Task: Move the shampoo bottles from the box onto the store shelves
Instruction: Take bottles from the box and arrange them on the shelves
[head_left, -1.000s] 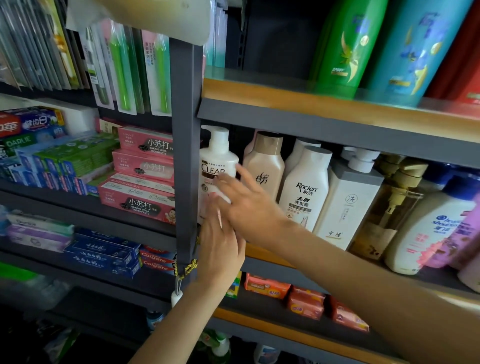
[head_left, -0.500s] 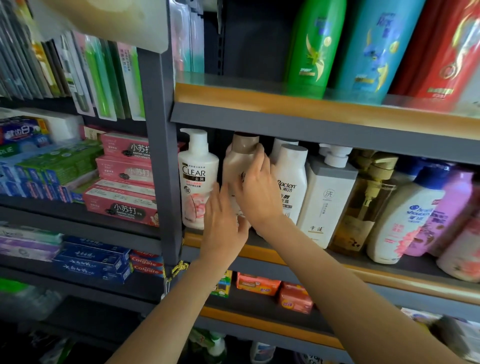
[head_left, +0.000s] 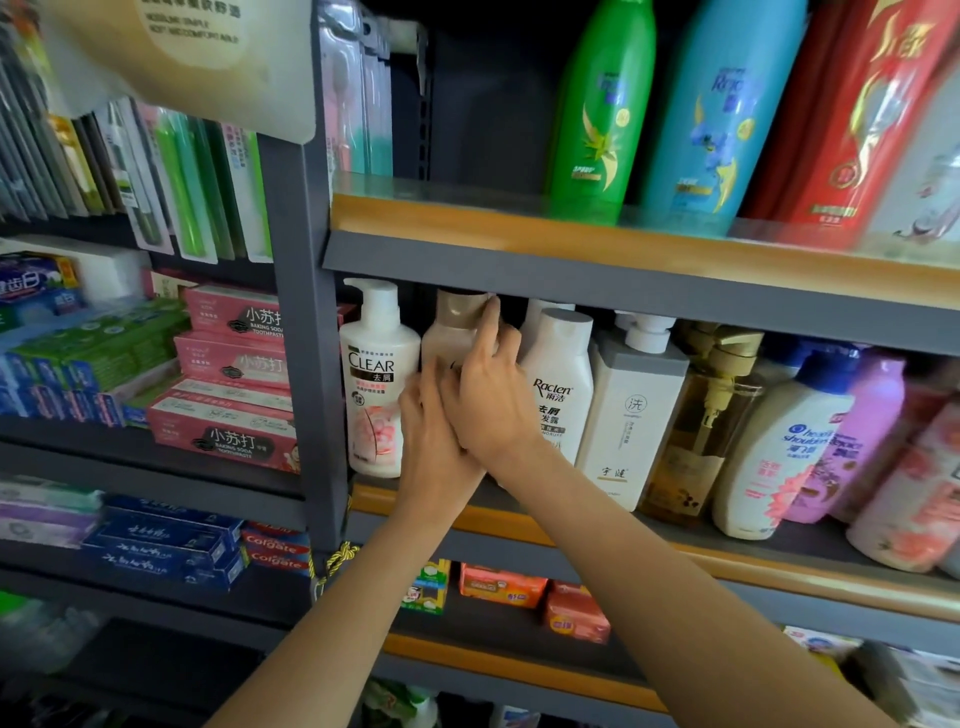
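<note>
In the head view, the tall beige plastic shampoo bottle with a tan cap (head_left: 448, 338) stood upright on the grey metal shelf with a wooden front lip (head_left: 571, 525), its long axis vertical, directly ahead of both hands. It sat wedged between the white CLEAR pump bottle (head_left: 376, 384) on its left and the white Raclen bottle (head_left: 558, 384) on its right, seemingly touching or nearly touching both.

The right hand (head_left: 488, 400) lay over the bottle's front and right side, fingers loosely curled, the forefinger stretched up against the cap; whether it actually gripped the bottle could not be told. The left hand (head_left: 434, 441) was tucked under and behind the right one, at the bottle's lower left, and its fingers were hidden, so its hold could not be judged either. The right hand looked the nearer to the cap.

Headroom was tight: the cap stood just beneath the grey edge of the upper shelf (head_left: 623, 275). Sideways room appeared nil, so any adjustment probably meant pushing straight back.
</note>
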